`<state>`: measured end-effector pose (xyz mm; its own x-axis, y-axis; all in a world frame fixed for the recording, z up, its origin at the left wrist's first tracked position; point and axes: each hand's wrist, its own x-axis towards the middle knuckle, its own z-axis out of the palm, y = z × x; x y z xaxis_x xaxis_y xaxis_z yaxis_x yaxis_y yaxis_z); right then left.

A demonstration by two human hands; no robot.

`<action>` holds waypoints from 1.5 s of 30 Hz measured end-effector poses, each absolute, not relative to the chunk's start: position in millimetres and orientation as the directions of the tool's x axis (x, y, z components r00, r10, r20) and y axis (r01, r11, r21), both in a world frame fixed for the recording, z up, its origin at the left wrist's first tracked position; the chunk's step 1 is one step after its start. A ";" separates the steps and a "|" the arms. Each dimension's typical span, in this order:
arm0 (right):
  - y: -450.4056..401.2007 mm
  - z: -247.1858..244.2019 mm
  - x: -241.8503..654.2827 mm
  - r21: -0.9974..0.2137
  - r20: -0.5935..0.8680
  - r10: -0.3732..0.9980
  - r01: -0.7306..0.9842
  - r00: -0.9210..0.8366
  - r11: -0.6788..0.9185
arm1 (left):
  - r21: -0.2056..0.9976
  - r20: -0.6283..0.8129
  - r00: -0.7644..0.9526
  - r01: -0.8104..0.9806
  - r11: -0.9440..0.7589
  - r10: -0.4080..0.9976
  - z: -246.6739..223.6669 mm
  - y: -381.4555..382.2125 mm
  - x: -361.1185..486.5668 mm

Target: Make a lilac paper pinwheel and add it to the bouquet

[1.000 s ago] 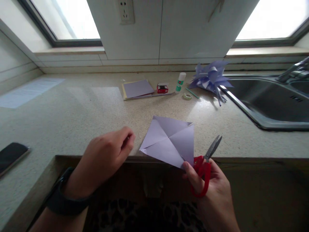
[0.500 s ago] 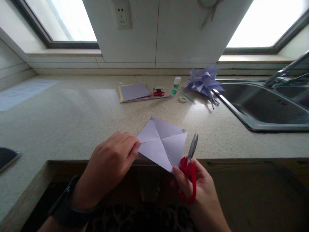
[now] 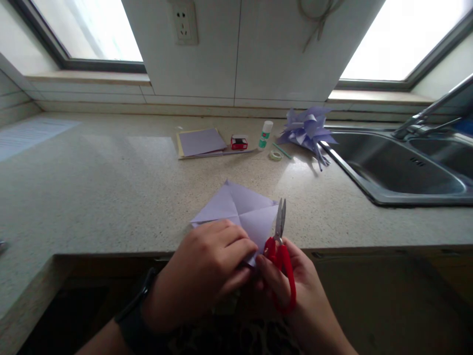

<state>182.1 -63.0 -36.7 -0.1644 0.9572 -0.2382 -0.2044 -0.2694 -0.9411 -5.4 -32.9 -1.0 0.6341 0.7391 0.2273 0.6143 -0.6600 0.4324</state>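
A square of lilac paper [image 3: 254, 197] with crossing creases lies partly over the counter's front edge. My left hand [image 3: 214, 259] is closed on the paper's near corner, its fingers covering the lower left part of the sheet. In my right hand [image 3: 291, 286] is a pair of red-handled scissors [image 3: 280, 222], blades pointing up and away from me, almost together. The thumb of that hand presses close to the same near corner, beside the left fingertips. Whether it also pinches the paper is hidden.
Towards the wall lie a stack of lilac paper [image 3: 203, 142], a small red box [image 3: 239, 143], a glue stick [image 3: 265, 135], a tape roll [image 3: 275, 155], a thin green stick [image 3: 282, 150] and a lilac paper pinwheel bundle [image 3: 308, 129]. The steel sink [image 3: 373, 197] is at right.
My left hand has left the paper's left corner and moved right to the near corner, next to my right hand. The scissors have shifted slightly left. The camera view has moved a little.
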 end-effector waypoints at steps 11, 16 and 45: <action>-55.6 -33.5 200.9 -0.940 -0.278 0.945 -0.152 -0.173 -0.305 | 0.334 0.170 0.621 0.695 -0.637 0.766 -3.0 -24.5 5.0; -47.1 -25.0 204.7 -0.953 -0.274 0.942 -0.079 -0.192 -0.294 | 0.417 0.151 0.604 0.679 -0.605 0.783 10.9 -19.0 2.0; 160.0 5.9 172.3 -0.981 -0.188 0.879 0.124 -0.439 -0.148 | 0.947 -0.180 0.319 -0.201 0.252 0.931 -11.0 121.4 -32.2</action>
